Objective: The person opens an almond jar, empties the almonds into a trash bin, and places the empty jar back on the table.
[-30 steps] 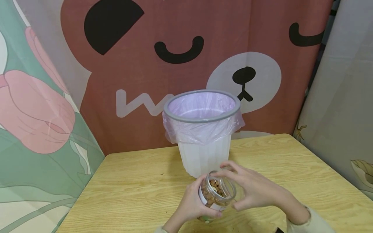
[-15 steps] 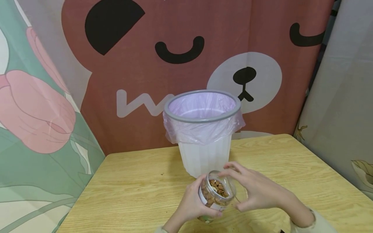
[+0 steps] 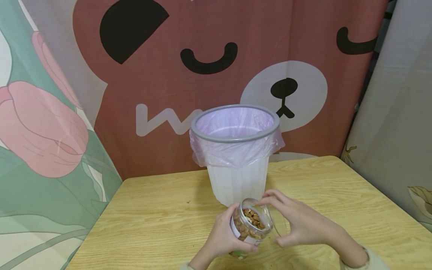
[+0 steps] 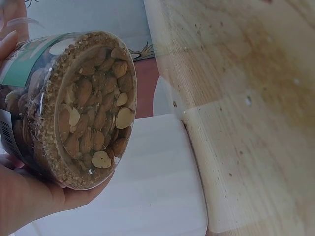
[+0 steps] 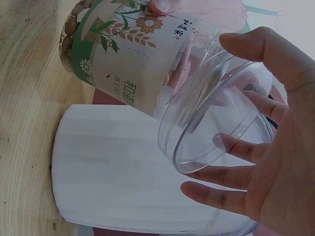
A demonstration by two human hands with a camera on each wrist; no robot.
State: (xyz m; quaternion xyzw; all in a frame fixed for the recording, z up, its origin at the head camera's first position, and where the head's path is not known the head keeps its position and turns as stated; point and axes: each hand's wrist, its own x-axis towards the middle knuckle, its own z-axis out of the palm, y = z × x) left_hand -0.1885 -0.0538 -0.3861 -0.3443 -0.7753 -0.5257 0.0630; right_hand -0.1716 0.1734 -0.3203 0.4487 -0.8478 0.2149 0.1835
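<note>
In the head view, my left hand (image 3: 220,233) grips a clear plastic jar (image 3: 248,239) of almonds, tilted with its mouth toward the upper right. Brown almonds (image 3: 253,217) show through the mouth. Its base (image 4: 96,108) faces the left wrist camera, with crumbs packed round the edge. A white and green label (image 5: 130,64) wraps its side. My right hand (image 3: 300,222) holds a clear round lid (image 5: 179,152) by its edge, between thumb and fingers, just off the jar's mouth. In the head view the lid is hard to make out against the table.
Behind the hands stands a white bin (image 3: 237,180) with a grey rim (image 3: 234,139) and a pale purple bag (image 3: 236,153) folded over it. It stands on the wood-grain table (image 3: 155,217). Printed curtains (image 3: 162,86) hang around the back and sides.
My right hand has drifted a little to the right with the lid, widening the gap to the jar's mouth. My left hand and the jar have stayed nearly in place.
</note>
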